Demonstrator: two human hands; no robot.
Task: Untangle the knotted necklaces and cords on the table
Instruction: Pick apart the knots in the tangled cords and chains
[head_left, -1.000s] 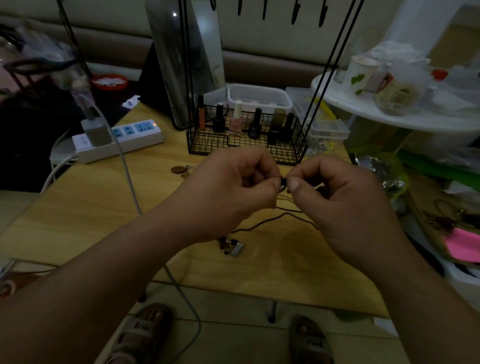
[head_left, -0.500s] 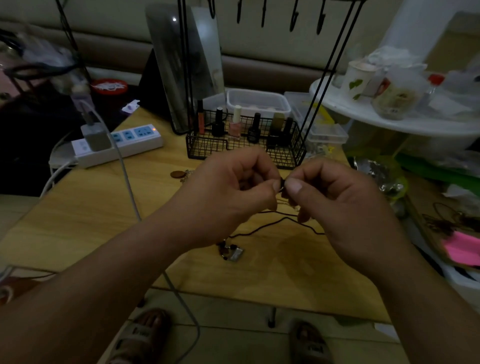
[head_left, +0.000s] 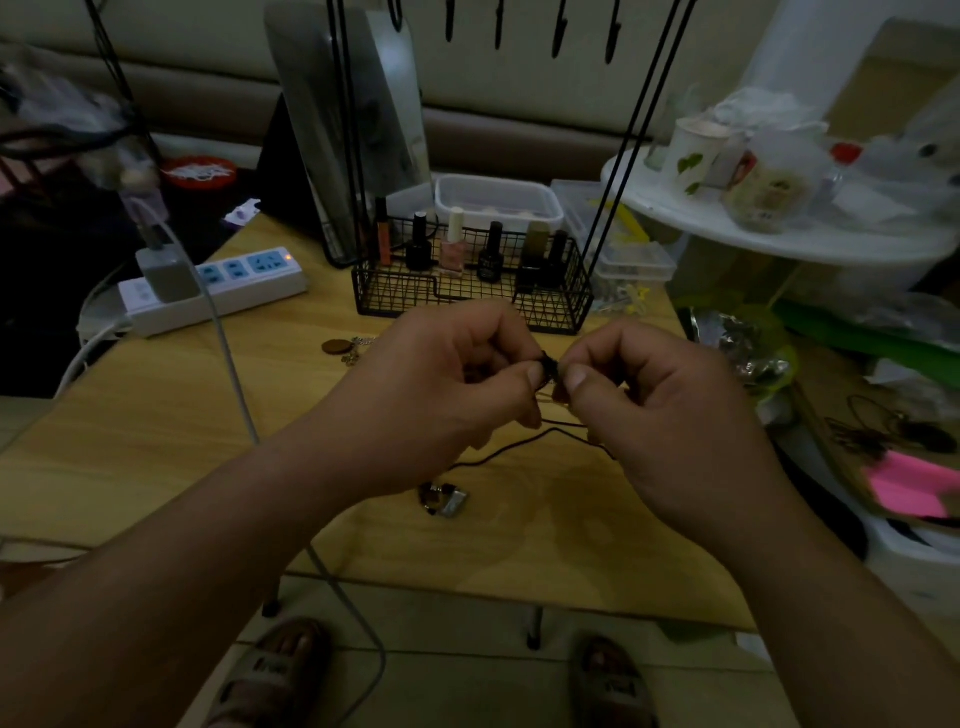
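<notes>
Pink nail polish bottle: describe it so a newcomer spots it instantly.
On the light wooden table stands a black wire basket of small bottles, near the far edge. The pale pink nail polish bottle with a cream cap is third from the basket's left end; both neighbours are black bottles.

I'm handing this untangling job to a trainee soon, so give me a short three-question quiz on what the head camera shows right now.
1. True or false: the left hand and the right hand both pinch the knot in the black cord.
2. Where does the pendant lie? A) inside a white cup B) on the table C) on the power strip
3. Fill in: the nail polish bottles stand in a black wire ____.

Key: 1 true; 2 B; 3 basket.
</notes>
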